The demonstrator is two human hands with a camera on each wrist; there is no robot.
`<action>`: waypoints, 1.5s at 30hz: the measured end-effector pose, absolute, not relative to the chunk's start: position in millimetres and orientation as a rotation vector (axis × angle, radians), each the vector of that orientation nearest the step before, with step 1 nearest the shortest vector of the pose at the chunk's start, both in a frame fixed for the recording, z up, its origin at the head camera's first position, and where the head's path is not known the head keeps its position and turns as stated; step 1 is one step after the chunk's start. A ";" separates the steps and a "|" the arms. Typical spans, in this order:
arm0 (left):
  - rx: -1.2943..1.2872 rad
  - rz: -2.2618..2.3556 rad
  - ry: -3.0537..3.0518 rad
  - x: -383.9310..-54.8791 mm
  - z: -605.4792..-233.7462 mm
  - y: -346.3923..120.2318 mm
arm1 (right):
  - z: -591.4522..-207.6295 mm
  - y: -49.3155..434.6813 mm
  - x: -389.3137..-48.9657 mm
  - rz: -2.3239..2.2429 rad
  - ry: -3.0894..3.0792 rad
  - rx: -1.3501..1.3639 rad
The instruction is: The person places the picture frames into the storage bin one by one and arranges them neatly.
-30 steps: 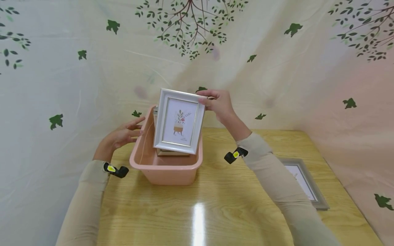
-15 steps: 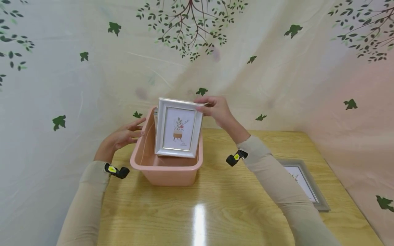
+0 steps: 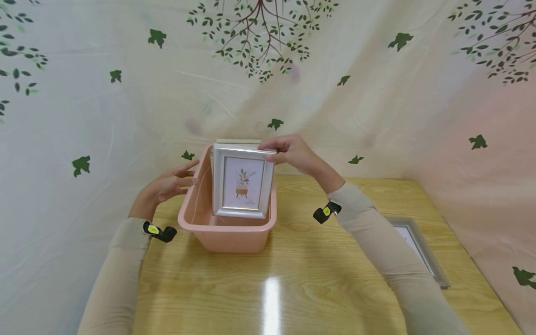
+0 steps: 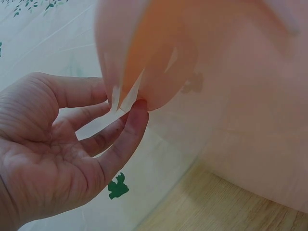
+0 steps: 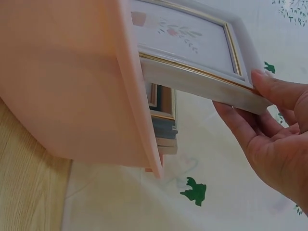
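Observation:
My right hand pinches a white picture frame by its upper right corner, thumb on the front and fingers behind. The frame stands nearly upright inside the pink plastic tub, its potted-plant print facing me. Behind it, the top edges of other picture frames show; the right wrist view has more stacked frames past the tub's rim. At the tub's left side my left hand rests relaxed fingers on the rim. In the left wrist view those fingertips touch the tub's edge.
A grey picture frame lies on the wooden table at the right, partly hidden by my right sleeve. A pale curtain printed with leaves hangs close behind the tub and along both sides.
My right hand has lowered the white picture frame into the tub and straightened its tilt, so frames behind it now show above its top edge. The left hand has stayed at the rim.

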State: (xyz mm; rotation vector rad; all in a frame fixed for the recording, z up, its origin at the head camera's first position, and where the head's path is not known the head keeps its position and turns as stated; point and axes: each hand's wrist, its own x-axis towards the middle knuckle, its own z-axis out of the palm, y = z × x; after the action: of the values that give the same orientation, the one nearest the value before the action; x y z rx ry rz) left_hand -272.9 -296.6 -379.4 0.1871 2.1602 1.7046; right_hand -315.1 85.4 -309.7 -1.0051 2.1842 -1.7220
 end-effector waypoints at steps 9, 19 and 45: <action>0.180 1.704 2.160 -274.5 -380.3 -297.7 | -313.2 82.4 -317.3 -1.625 2.186 -1.073; 0.185 1.714 2.148 -275.0 -381.5 -297.2 | -330.2 78.6 -319.6 -1.600 2.245 -1.064; 0.178 1.734 2.121 -275.4 -379.0 -296.8 | -355.5 65.2 -327.5 -1.556 2.437 -1.035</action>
State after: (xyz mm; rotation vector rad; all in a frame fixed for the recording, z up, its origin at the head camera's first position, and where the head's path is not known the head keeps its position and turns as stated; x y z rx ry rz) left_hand -275.4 -296.8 -379.0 0.1779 2.1213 1.7340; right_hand -327.5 65.2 -355.5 -1.0346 2.4366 -1.5558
